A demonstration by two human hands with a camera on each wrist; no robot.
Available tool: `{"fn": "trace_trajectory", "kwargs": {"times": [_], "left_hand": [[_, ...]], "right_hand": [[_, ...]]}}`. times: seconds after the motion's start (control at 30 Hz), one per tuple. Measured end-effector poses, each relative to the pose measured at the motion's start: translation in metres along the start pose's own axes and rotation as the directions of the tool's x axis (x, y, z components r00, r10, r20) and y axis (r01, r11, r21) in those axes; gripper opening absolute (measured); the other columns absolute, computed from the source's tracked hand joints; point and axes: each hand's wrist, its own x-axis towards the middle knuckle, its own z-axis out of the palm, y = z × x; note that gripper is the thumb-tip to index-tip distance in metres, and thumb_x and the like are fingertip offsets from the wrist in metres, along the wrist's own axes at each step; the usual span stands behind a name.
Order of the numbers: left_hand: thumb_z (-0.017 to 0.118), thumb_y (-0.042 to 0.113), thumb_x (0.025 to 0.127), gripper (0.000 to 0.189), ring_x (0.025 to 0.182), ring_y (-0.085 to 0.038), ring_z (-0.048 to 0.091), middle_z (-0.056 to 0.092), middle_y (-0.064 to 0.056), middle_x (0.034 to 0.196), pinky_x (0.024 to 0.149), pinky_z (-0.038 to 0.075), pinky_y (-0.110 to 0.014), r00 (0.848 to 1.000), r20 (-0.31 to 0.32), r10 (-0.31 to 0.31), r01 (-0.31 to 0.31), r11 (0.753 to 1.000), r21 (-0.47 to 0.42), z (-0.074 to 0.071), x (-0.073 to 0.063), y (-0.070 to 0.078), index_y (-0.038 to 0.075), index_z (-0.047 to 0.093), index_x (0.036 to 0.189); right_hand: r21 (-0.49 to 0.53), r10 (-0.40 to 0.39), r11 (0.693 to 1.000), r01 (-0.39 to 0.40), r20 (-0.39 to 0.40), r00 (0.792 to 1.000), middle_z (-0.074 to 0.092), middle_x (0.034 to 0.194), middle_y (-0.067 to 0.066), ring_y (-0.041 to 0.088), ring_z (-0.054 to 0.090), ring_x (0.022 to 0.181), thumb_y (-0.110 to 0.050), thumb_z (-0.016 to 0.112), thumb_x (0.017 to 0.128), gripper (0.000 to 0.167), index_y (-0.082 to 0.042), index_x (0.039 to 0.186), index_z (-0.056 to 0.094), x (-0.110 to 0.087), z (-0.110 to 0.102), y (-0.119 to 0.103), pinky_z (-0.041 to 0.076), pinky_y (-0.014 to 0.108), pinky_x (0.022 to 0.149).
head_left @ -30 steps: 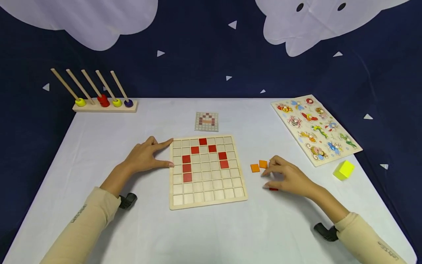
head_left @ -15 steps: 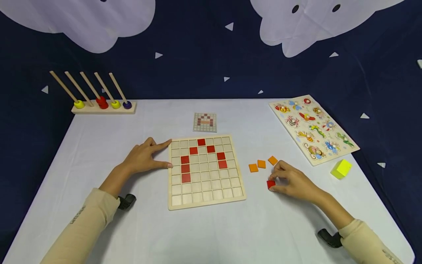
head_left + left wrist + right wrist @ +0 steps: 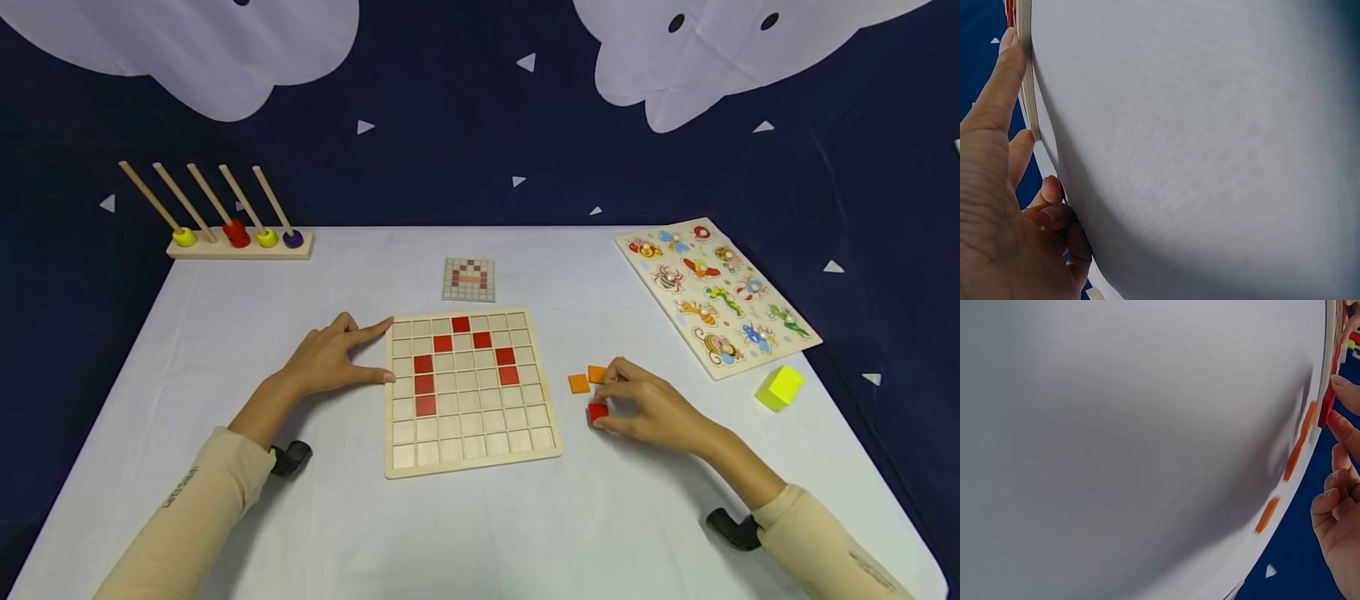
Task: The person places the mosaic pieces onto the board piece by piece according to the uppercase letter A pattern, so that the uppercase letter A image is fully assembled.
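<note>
A wooden grid board [image 3: 472, 463] lies mid-table, with several red tiles [image 3: 424, 384] set in its squares in a partial arch. The left hand [image 3: 322, 357] lies at the board's left side. Its straight index finger and thumb touch the edge, and in the left wrist view the thumb lies along the board's side [image 3: 1030, 94]. Right of the board, the right hand [image 3: 652, 408] pinches a red square tile [image 3: 597, 412] between thumb and fingers. The right wrist view shows this red tile [image 3: 1327, 407] tilted between the fingertips. Orange tiles [image 3: 578, 383] lie just beyond, one partly behind the hand.
A small pattern card [image 3: 468, 279] lies behind the board. At the back left stands a peg abacus [image 3: 240, 250] with coloured beads. An insect puzzle board [image 3: 716, 292] sits at the back right, with a yellow block [image 3: 780, 387] near its lower corner.
The right hand has taken hold of a red tile on the table and carried it left, towards the grid board. The left hand keeps its place at the board's edge.
</note>
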Motion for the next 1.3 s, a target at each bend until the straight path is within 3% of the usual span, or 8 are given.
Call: {"fn": "trace_trajectory", "kwargs": {"times": [0.2,0.33,0.67,0.83,1.07,1.3], "left_hand": [[0.078,0.067,0.071,0.096,0.066,-0.019,0.039,0.047,-0.008,0.093,0.066,0.03,-0.034,1.0,-0.006,0.009,-0.009,1.0,-0.005,-0.001,0.0,-0.001,0.027,0.042,0.151],[0.078,0.067,0.071,0.096,0.067,-0.019,0.04,0.047,-0.008,0.093,0.067,0.03,-0.033,1.0,-0.002,0.005,-0.005,1.0,-0.002,-0.001,0.0,-0.001,0.027,0.042,0.151],[0.078,0.066,0.071,0.096,0.067,-0.019,0.041,0.049,-0.008,0.094,0.068,0.031,-0.034,1.0,-0.003,-0.003,0.003,1.0,-0.004,-0.001,0.0,0.001,0.027,0.043,0.151],[0.077,0.067,0.072,0.096,0.066,-0.019,0.04,0.048,-0.008,0.094,0.067,0.031,-0.033,1.0,0.002,-0.005,0.005,1.0,-0.001,-0.001,0.001,0.0,0.027,0.042,0.151],[0.078,0.066,0.071,0.095,0.064,-0.018,0.039,0.048,-0.008,0.094,0.061,0.032,-0.031,1.0,-0.006,0.008,-0.008,1.0,0.004,-0.001,0.002,0.0,0.028,0.042,0.151],[0.078,0.066,0.071,0.095,0.064,-0.018,0.039,0.048,-0.008,0.094,0.062,0.032,-0.031,1.0,-0.005,0.006,-0.006,1.0,-0.003,0.0,0.002,-0.002,0.028,0.042,0.151]], "right_hand": [[0.065,-0.04,0.997,0.038,0.035,0.999,0.052,0.097,-0.009,0.005,0.052,0.09,-0.02,0.089,0.074,0.02,-0.017,0.089,0.076,0.027,0.008,-0.016,0.048,0.027,0.079],[0.106,-0.074,0.992,0.068,0.055,0.996,0.051,0.096,-0.005,0.011,0.054,0.081,-0.02,0.087,0.076,0.018,-0.017,0.09,0.075,0.046,0.013,-0.026,0.048,0.023,0.07],[0.097,-0.113,0.99,0.101,0.127,0.985,0.052,0.097,-0.003,0.014,0.053,0.084,-0.023,0.083,0.081,0.019,-0.012,0.096,0.077,0.086,0.029,-0.041,0.046,0.026,0.073],[0.103,-0.102,0.991,0.086,0.163,0.981,0.051,0.093,0.002,0.014,0.051,0.078,-0.024,0.081,0.084,0.017,-0.011,0.095,0.077,0.094,0.035,-0.044,0.042,0.023,0.068],[0.139,-0.043,0.99,0.015,0.196,0.98,0.051,0.094,-0.003,0.013,0.051,0.079,-0.025,0.079,0.086,0.014,-0.013,0.09,0.074,0.094,0.038,-0.046,0.044,0.024,0.069],[0.059,-0.089,0.995,0.08,0.163,0.983,0.049,0.093,-0.004,0.011,0.051,0.078,-0.026,0.081,0.084,0.019,-0.012,0.095,0.076,0.093,0.04,-0.047,0.043,0.022,0.067]]}}
